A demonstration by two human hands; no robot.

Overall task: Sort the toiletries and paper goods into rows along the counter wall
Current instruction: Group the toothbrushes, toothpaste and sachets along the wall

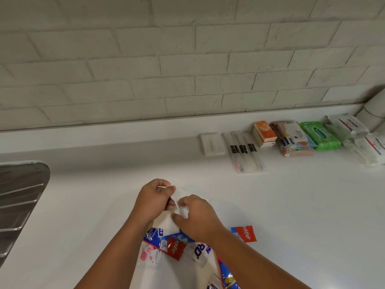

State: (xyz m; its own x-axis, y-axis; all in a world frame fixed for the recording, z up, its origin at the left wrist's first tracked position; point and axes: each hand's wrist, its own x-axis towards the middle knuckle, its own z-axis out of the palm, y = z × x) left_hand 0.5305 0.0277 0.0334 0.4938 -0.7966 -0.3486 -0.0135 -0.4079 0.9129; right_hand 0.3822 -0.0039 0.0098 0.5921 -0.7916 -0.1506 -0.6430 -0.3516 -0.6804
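Pinching a small pale packet (pixel 178 200) with the left hand (pixel 155 197) and the right hand (pixel 195 217), both close together, fingertips curled on its edges, a little above the counter (pixel 291 205). Cannot tell what is inside; too pale and blurred. Probably separating it from the pile before carrying it to its row.

Directly under the wrists: a loose heap on a white plastic bag (pixel 173 274), with a red toothpaste sachet (pixel 174 249), a second red sachet (pixel 244 234) just beside the right forearm, and blue and white sachets overlapping each other.

Farther out, along the wall (pixel 187 59) on the right: a white soap bar (pixel 212 143), then wrapped toothbrushes (pixel 245 155), orange tissue packs (pixel 264 134), a mixed tissue stack (pixel 293 138), a green wipes pack (pixel 319 135), and white paper packs (pixel 350 126) near the corner. To the left, well apart, a steel drainboard (pixel 20 201).

Possible trouble from here, as a judgement only:
- Tearing the thin wrapper by pulling too hard from both sides.
- Sweeping sachets off the bag with the forearms when reaching toward the wall.
- Putting the packet in the wrong group, with a label so hard to read.
- Toppling the uneven tissue stack by setting something down too close to it.
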